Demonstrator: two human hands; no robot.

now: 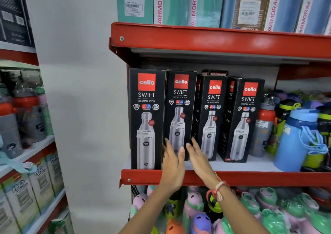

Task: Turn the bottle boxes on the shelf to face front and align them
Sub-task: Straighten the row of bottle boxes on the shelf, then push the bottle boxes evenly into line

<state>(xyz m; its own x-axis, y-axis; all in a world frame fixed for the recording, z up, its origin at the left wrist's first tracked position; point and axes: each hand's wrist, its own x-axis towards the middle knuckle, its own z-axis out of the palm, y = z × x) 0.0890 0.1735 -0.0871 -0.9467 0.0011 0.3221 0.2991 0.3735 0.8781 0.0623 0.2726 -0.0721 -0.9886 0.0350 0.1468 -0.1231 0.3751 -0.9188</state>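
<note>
Four black bottle boxes (180, 111) upright on a red-edged shelf (250, 177), fronts forward (right two angled slightly), left hand (172, 163) and right hand (198, 157) open-fingered, flanking the second box, grasping nothing

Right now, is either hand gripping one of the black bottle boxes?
No. The left hand and right hand are both open with fingers spread, held in front of the second box without closing on it.

Two bare forearms, no sleeves visible. Right wrist wears a thin red thread band (222, 185) with a pale pink strip knotted in, ends hanging loose. Left wrist bare, no rings seen.
</note>
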